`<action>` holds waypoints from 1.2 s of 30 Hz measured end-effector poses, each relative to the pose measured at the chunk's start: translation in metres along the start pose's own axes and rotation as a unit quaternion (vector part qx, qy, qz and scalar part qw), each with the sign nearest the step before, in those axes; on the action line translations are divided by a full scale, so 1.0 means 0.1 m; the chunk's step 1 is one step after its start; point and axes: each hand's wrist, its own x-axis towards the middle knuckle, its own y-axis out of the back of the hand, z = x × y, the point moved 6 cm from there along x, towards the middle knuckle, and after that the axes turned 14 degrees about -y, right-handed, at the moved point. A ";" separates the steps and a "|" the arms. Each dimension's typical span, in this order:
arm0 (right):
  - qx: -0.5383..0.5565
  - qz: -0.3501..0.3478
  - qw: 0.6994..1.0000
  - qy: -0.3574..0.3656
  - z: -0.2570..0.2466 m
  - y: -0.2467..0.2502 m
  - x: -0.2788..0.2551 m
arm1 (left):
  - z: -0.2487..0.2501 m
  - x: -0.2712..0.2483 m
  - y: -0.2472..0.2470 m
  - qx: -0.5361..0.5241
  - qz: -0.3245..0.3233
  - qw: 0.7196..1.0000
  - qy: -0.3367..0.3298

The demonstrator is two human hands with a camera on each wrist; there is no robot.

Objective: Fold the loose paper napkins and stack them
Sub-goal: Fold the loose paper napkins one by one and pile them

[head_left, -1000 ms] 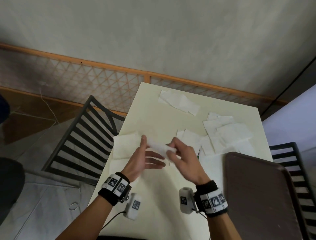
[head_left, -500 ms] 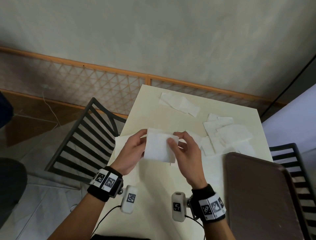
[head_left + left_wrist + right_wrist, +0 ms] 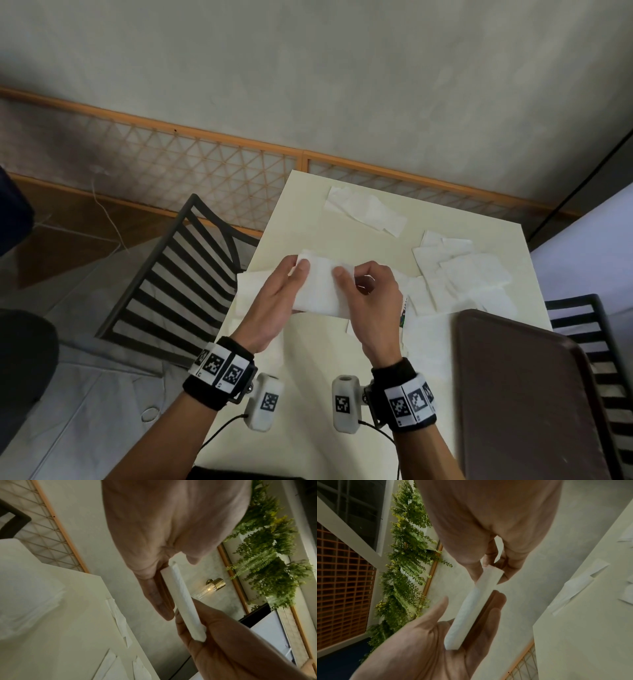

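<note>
Both hands hold one white folded napkin (image 3: 320, 289) in the air above the cream table (image 3: 342, 363). My left hand (image 3: 298, 274) pinches its upper left corner, thumb on the front and straight fingers behind. My right hand (image 3: 346, 274) pinches the upper right part with thumb and curled fingers. In the left wrist view the napkin (image 3: 181, 599) shows edge-on between the left hand (image 3: 178, 563) and the right hand (image 3: 223, 642). The right wrist view also shows the napkin (image 3: 476, 608) edge-on, with the right hand (image 3: 494, 568) at its far end.
A pile of folded napkins (image 3: 253, 291) lies at the table's left edge under my left hand. Loose napkins (image 3: 462, 274) are heaped at the right, more (image 3: 366, 212) at the far side. A brown tray (image 3: 513, 394) fills the near right. Black slatted chairs (image 3: 171, 274) flank the table.
A second ago the napkin was a narrow strip between my hands. It now faces me as a flat rectangle, and both thumbs sit on its upper edge.
</note>
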 end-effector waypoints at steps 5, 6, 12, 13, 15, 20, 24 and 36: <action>0.016 0.026 1.000 -0.002 0.05 -0.06 0.02 | 0.02 -0.02 -0.02 0.094 -0.013 0.991 -0.089; 0.024 0.023 0.999 -0.004 0.06 -0.09 0.01 | 0.02 -0.04 -0.02 0.090 -0.013 0.990 -0.104; 0.103 -0.104 0.987 -0.068 0.19 -0.33 -0.18 | -0.03 -0.05 0.11 0.177 0.037 0.970 -0.162; 0.108 -0.122 0.984 -0.073 0.24 -0.37 -0.19 | -0.07 -0.04 0.17 0.203 0.043 0.963 -0.171; 0.103 -0.128 0.983 -0.079 0.33 -0.43 -0.17 | -0.13 -0.04 0.28 0.225 0.056 0.954 -0.190; 0.090 -0.134 0.986 -0.046 0.39 -0.67 0.00 | -0.28 -0.03 0.51 0.162 0.035 0.977 -0.136; 0.010 -0.150 0.989 0.003 0.35 -1.03 0.21 | -0.40 0.09 0.88 0.188 0.096 0.971 -0.117; -0.190 -0.214 0.957 -0.035 1.03 -1.75 0.56 | -1.04 0.19 1.36 0.499 0.114 0.859 0.010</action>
